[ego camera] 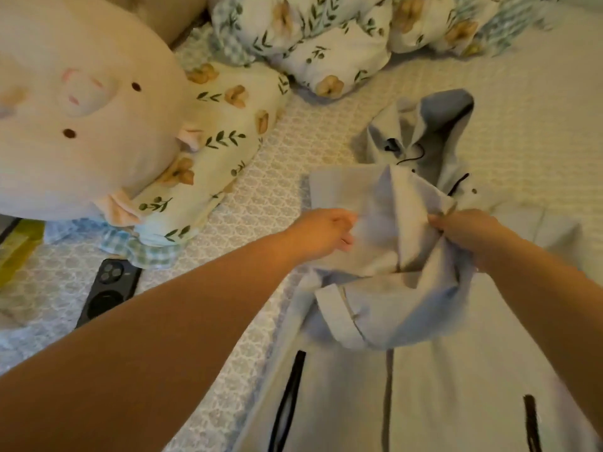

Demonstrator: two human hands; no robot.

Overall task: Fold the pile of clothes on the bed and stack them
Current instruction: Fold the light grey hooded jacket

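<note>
While both hands are gripping the jacket, which is lying front-up on the bed, the left hand is holding the folded sleeve's edge and the right hand is pinching bunched cloth; the loose sleeve is likely slipping open, and the hood is risking a lumpy fold.

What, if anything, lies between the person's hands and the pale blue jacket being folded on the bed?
Nothing visible. The left hand and right hand both already grip the folded-over sleeve of the jacket. The phone and plush pig lie off to the left.
</note>
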